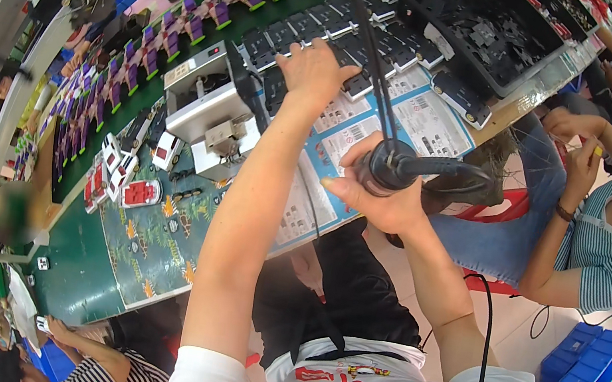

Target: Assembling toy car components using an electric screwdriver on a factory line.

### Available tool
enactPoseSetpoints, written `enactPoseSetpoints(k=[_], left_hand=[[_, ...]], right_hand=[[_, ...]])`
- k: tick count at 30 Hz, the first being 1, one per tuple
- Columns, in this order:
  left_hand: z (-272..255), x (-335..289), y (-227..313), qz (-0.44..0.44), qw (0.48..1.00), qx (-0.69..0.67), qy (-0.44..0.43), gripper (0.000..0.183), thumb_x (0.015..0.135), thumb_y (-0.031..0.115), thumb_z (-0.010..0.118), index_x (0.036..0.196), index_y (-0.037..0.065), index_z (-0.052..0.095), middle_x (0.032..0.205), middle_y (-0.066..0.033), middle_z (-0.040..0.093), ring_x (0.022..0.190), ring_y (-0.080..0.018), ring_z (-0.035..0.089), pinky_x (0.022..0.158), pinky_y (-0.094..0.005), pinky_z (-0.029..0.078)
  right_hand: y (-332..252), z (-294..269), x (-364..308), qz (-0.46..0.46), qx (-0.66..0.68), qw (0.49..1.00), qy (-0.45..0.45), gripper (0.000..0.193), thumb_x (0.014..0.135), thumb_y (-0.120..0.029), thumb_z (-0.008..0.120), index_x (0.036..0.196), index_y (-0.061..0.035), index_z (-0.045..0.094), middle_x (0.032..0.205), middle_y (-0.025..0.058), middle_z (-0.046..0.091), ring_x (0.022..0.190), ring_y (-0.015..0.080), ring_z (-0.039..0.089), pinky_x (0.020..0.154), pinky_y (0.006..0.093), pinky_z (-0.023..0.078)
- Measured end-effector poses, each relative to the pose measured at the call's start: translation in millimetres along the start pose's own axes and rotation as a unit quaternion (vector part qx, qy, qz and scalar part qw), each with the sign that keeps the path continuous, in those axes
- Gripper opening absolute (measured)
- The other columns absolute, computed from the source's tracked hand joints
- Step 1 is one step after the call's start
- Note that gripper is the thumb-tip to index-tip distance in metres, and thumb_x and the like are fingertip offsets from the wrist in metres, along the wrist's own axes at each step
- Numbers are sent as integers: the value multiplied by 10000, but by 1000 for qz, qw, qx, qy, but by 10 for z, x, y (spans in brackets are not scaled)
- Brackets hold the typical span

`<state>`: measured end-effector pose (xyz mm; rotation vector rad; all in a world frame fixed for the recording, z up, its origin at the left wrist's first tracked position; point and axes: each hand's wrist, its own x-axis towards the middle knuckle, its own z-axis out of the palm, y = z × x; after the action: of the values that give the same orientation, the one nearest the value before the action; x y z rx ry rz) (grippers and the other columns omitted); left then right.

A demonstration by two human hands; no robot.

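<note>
My left hand (pixel 316 73) reaches to the far part of the bench, its fingers spread over a row of toy car undersides (pixel 305 27), black with white edges. Whether it presses on one of them is hard to tell. Closer to me, my right hand (pixel 392 205) wraps round a black electric screwdriver (pixel 391 165), which hangs upright from above on dark cords. The driver's tip is hidden below the hand. Under both hands lie blue-and-white printed sheets (pixel 431 123). One more upturned toy car (pixel 460 101) rests at their right edge.
A black tray (pixel 503 80) of small black parts stands at the far right. Left of my arm is a metal boxy machine (pixel 207 106). White-and-red toy cars (pixel 116 167) and rows of purple toy figures (pixel 189 18) fill the left. A co-worker (pixel 608 177) sits at right.
</note>
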<state>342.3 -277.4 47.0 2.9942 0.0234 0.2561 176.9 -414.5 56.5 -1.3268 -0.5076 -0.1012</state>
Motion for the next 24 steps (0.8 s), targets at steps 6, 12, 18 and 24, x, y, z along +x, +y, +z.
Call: enactPoseSetpoints(k=[6,12,18,24], left_hand=[[196,9,-58,-38,979,-190,59,932,637,469,900,1316,-30,503,1062,-208,708,1100,-385,622,966,-563,404],[245,-91,-248,-76,868,-470,139,322,644,216,866,793,-9,690,676,-94,646,613,-246,595,637,-387,491],[-811,-1338,-534,-4,742,-658,128,311,772,96,817,1032,-18,690,913,-39,696,825,-112,622,759,-275,499],[-788,-2587,-1271,-118,469,-850,210,304,1015,239,585,1213,9,579,1091,-183,699,982,-285,702,850,-423,592]], right_hand=[[55,-82,18,-4,4,1000,9,305,754,-79,874,928,-20,631,757,-2,599,656,52,522,591,227,421],[1,135,4,16,28,999,29,263,772,-41,815,937,-4,614,715,5,588,623,57,537,579,215,420],[-7,101,40,33,-21,997,72,243,792,-84,798,911,2,605,680,65,614,545,129,601,513,244,471],[-267,621,330,-62,233,970,28,155,883,-95,691,908,-20,557,611,59,561,496,145,551,541,298,491]])
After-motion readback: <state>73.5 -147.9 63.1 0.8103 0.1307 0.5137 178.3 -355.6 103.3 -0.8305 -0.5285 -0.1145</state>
